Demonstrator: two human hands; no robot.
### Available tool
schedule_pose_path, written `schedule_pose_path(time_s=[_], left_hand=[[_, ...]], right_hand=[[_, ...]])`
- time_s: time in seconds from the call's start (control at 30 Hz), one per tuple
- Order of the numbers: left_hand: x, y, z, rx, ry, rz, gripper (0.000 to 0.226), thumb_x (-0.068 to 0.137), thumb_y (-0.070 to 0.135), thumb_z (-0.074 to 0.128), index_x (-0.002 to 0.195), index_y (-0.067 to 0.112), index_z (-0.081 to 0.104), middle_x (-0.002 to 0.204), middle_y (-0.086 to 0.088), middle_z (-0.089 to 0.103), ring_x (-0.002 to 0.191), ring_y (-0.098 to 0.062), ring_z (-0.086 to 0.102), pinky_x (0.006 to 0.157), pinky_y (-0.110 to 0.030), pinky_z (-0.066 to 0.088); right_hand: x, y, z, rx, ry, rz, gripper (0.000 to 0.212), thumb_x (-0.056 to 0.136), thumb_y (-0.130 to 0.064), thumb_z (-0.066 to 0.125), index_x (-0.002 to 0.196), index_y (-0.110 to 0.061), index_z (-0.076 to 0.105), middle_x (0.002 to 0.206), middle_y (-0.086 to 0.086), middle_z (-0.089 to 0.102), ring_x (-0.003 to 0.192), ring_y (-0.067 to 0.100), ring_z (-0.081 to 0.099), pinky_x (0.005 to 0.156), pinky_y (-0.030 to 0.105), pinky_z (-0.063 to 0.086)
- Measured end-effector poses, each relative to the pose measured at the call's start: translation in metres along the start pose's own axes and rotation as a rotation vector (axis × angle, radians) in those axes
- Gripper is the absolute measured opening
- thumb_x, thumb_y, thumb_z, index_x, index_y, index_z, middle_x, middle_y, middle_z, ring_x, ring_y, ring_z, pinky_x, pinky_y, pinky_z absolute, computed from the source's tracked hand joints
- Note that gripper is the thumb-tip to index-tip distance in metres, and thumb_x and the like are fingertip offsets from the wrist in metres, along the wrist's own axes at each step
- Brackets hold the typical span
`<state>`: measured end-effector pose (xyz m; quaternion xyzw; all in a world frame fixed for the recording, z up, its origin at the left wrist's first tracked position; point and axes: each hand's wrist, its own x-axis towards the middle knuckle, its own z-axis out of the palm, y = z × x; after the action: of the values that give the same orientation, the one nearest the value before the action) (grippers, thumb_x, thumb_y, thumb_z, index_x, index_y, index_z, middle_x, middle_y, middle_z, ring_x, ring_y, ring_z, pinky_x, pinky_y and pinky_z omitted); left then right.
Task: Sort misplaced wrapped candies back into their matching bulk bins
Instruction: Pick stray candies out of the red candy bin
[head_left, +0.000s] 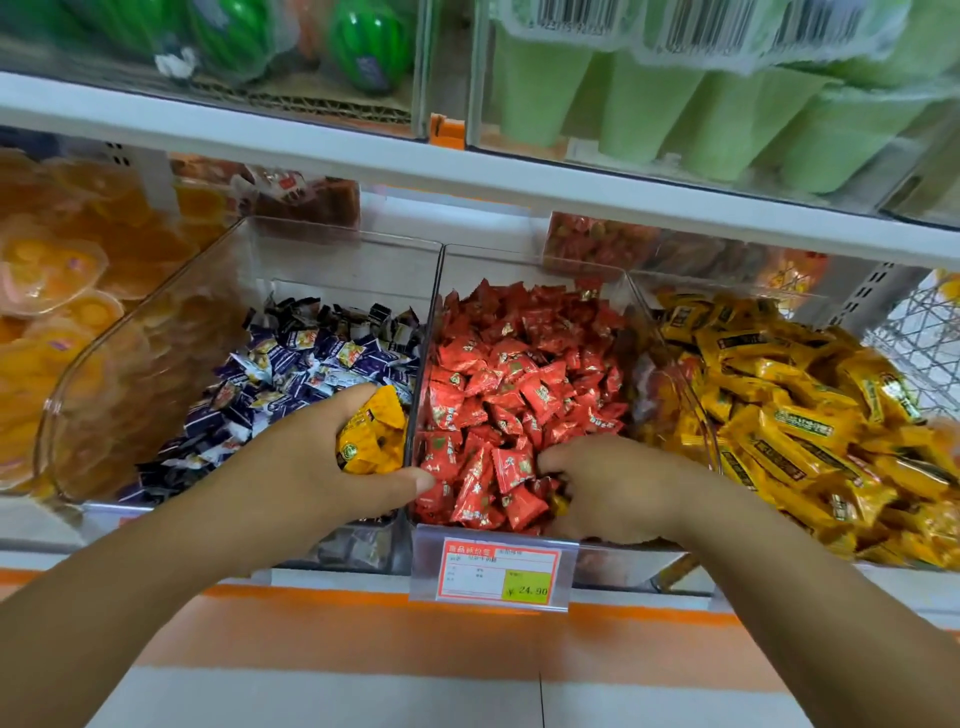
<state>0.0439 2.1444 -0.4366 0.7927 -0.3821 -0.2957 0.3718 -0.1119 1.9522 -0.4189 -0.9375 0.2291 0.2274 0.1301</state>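
Note:
Three clear bulk bins stand side by side: purple-and-white candies (291, 364) on the left, red candies (514, 364) in the middle bin (439, 291), yellow candies (779, 415) on the right. My left hand (311, 457) holds a bunch of yellow wrapped candies (371, 436) over the front of the purple bin, beside the divider. My right hand (608, 488) is dug into the front of the red bin, fingers curled among the candies; a bit of yellow wrapper (560, 504) shows under the fingers.
A red-and-yellow price tag (498, 569) hangs on the red bin's front. Orange jelly cups (57, 291) fill the far left. The shelf above (467, 176) holds green items in clear boxes. A wire basket (924, 332) is at the far right.

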Motion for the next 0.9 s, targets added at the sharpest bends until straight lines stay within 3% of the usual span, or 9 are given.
schedule_pose_path(time_s=[0.1, 0.13, 0.27, 0.4, 0.5, 0.53, 0.6, 0.73, 0.9], left_hand=[[-0.001, 0.001, 0.0, -0.022, 0.023, -0.006, 0.095, 0.05, 0.079, 0.069, 0.13, 0.032, 0.048, 0.087, 0.014, 0.067, 0.07, -0.02, 0.068, 0.072, -0.037, 0.057], [-0.002, 0.002, 0.001, -0.022, 0.024, -0.016, 0.096, 0.05, 0.079, 0.069, 0.132, 0.034, 0.047, 0.091, 0.015, 0.068, 0.072, -0.019, 0.069, 0.074, -0.038, 0.057], [-0.002, 0.001, 0.0, -0.001, 0.017, -0.01, 0.099, 0.048, 0.082, 0.069, 0.128, 0.028, 0.048, 0.089, 0.013, 0.066, 0.066, -0.024, 0.064, 0.07, -0.046, 0.057], [-0.003, 0.007, 0.001, 0.0, 0.083, -0.003, 0.104, 0.04, 0.082, 0.067, 0.135, 0.049, 0.041, 0.12, 0.019, 0.063, 0.098, -0.007, 0.064, 0.088, -0.029, 0.05], [-0.008, 0.016, 0.002, -0.079, 0.129, 0.043, 0.059, 0.046, 0.074, 0.07, 0.099, 0.056, 0.053, 0.092, 0.031, 0.066, 0.085, -0.001, 0.065, 0.08, -0.02, 0.053], [-0.009, 0.018, 0.003, -0.077, 0.156, 0.057, 0.063, 0.047, 0.069, 0.07, 0.105, 0.054, 0.052, 0.092, 0.035, 0.064, 0.087, 0.005, 0.062, 0.079, -0.014, 0.05], [-0.01, 0.021, 0.004, -0.054, 0.206, 0.079, 0.085, 0.049, 0.066, 0.07, 0.128, 0.044, 0.048, 0.108, 0.033, 0.059, 0.096, 0.006, 0.057, 0.085, -0.021, 0.046], [-0.013, 0.035, 0.003, -0.139, 0.236, 0.169, 0.037, 0.062, 0.045, 0.075, 0.092, 0.032, 0.058, 0.071, 0.021, 0.066, 0.059, 0.004, 0.059, 0.055, -0.011, 0.044], [-0.014, 0.039, -0.001, -0.131, 0.211, 0.248, 0.04, 0.055, 0.041, 0.08, 0.087, 0.027, 0.061, 0.07, 0.004, 0.066, 0.054, -0.002, 0.056, 0.05, -0.012, 0.043]], right_hand=[[-0.001, 0.006, -0.004, 0.136, 0.121, 0.029, 0.04, 0.083, -0.025, 0.071, 0.121, -0.028, 0.058, 0.117, -0.007, 0.055, 0.104, 0.016, 0.057, 0.078, 0.024, 0.046], [-0.004, 0.007, -0.008, 0.224, 0.163, 0.044, 0.045, 0.084, -0.024, 0.072, 0.125, -0.03, 0.056, 0.119, -0.006, 0.056, 0.1, 0.014, 0.062, 0.075, 0.022, 0.048], [-0.019, 0.012, -0.023, 0.51, 0.213, 0.061, 0.034, 0.089, -0.02, 0.067, 0.116, -0.037, 0.054, 0.085, -0.002, 0.071, 0.067, 0.009, 0.068, 0.058, 0.022, 0.053], [-0.026, 0.018, -0.029, 0.573, 0.296, -0.011, 0.019, 0.089, -0.015, 0.067, 0.1, -0.03, 0.063, 0.08, -0.004, 0.072, 0.07, 0.004, 0.068, 0.077, 0.033, 0.056], [-0.029, 0.01, -0.033, 0.69, 0.365, -0.126, 0.019, 0.089, -0.013, 0.066, 0.097, -0.03, 0.069, 0.084, -0.004, 0.073, 0.076, 0.003, 0.07, 0.081, 0.036, 0.054], [-0.03, 0.005, -0.033, 0.732, 0.361, -0.174, 0.022, 0.09, -0.012, 0.064, 0.101, -0.031, 0.069, 0.087, -0.003, 0.074, 0.078, 0.004, 0.07, 0.081, 0.031, 0.054], [-0.031, -0.006, -0.034, 0.826, 0.345, -0.28, 0.029, 0.089, -0.008, 0.065, 0.108, -0.029, 0.067, 0.088, -0.001, 0.073, 0.08, 0.009, 0.071, 0.076, 0.022, 0.053], [-0.022, -0.031, -0.03, 0.898, 0.429, -0.409, 0.03, 0.076, -0.002, 0.077, 0.1, -0.014, 0.064, 0.085, 0.005, 0.07, 0.075, 0.02, 0.068, 0.07, 0.026, 0.057], [-0.014, -0.052, -0.025, 0.965, 0.46, -0.5, 0.016, 0.082, -0.003, 0.072, 0.096, -0.007, 0.066, 0.088, 0.014, 0.071, 0.075, 0.026, 0.07, 0.076, 0.039, 0.059]])
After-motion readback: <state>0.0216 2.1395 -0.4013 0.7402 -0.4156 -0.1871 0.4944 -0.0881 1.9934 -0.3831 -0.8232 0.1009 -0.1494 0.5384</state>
